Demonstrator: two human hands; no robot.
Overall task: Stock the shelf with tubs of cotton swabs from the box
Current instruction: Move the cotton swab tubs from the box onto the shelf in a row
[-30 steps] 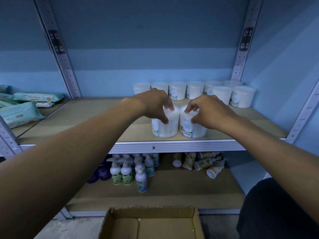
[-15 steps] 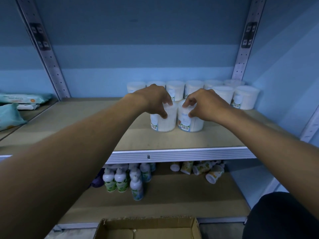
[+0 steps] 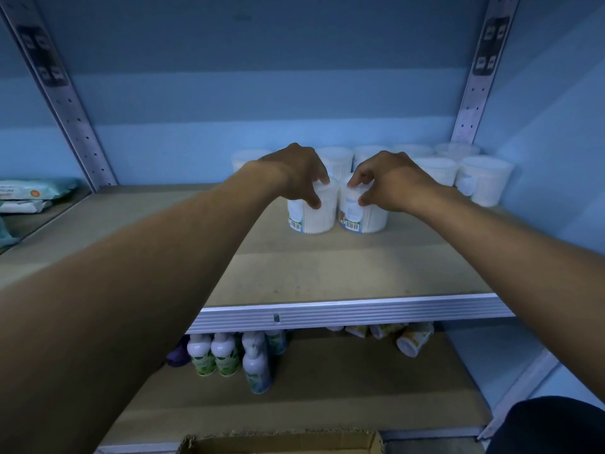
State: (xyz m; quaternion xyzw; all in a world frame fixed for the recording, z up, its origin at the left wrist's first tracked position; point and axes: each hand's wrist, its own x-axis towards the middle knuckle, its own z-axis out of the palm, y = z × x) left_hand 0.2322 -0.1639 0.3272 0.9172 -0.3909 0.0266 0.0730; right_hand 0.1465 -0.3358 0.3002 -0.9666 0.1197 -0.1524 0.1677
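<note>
On the tan wooden shelf board (image 3: 327, 273), a row of white lidded tubs (image 3: 484, 181) lines the back wall. The left hand (image 3: 294, 172) and right hand (image 3: 389, 180) each clasp a white cotton-swab tub (image 3: 311, 217) (image 3: 363, 219) by its lid, standing upright, side by side, apparently bound for that row.

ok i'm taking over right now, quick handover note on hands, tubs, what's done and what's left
Left hand: grips the left tub by its lid.
Right hand: grips the right tub the same way.
Both tubs stand side by side mid-shelf, in front of the back row of tubs.
Done: back row placed.
Left: slide these two back, release, check the box; its inside is out of view.
</note>
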